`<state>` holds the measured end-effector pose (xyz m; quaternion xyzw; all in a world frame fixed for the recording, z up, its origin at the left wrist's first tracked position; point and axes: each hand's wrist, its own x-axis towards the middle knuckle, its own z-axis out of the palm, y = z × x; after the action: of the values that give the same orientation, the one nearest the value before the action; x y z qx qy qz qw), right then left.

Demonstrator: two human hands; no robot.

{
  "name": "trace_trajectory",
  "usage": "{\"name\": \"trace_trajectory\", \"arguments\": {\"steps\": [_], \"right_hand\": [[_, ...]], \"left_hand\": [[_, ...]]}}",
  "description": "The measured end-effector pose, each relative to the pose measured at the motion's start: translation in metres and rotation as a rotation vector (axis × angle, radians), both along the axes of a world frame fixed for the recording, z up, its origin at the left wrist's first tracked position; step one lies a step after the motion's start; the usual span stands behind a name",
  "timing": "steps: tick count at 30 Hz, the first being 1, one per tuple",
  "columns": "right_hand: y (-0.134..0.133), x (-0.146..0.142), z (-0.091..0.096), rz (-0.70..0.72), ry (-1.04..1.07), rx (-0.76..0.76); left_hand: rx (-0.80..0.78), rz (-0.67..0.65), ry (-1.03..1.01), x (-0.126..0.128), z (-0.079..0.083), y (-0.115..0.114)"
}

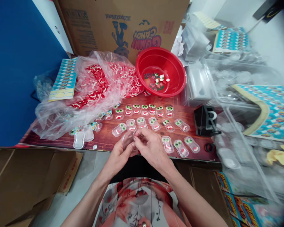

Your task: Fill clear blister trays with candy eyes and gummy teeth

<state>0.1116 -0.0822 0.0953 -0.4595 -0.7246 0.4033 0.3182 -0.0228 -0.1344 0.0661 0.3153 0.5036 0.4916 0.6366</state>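
My left hand (121, 150) and my right hand (149, 145) meet at the near edge of the wooden table (109, 138). Together they pinch a small clear plastic case (129, 136) between their fingertips. What lies inside the case is hidden by my fingers. Just beyond my hands lie several filled clear cases (153, 123) in rows, each showing green eye candies and a red mouth candy. Two empty cases (83, 137) lie to the left of my hands.
A red bowl (170, 64) with a few candies stands at the back. A clear bag of red-white candies (97, 83) spreads on the left. A cardboard box (123, 25) stands behind. A black tape dispenser (205, 120) and stacks of clear trays (229, 94) fill the right.
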Motion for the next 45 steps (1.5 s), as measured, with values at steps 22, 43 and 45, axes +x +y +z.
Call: {"name": "trace_trajectory", "arguments": {"steps": [22, 43, 45], "right_hand": [[-0.006, -0.014, -0.023, -0.048, 0.168, -0.202], [0.002, -0.009, -0.025, 0.186, -0.109, -0.188], [0.001, -0.008, -0.025, 0.198, -0.172, -0.162]], "left_hand": [[0.238, 0.12, 0.678, -0.013, -0.006, -0.008], [0.044, 0.271, 0.254, -0.009, -0.025, -0.007], [0.026, 0.288, 0.263, -0.009, -0.026, -0.008]]}}
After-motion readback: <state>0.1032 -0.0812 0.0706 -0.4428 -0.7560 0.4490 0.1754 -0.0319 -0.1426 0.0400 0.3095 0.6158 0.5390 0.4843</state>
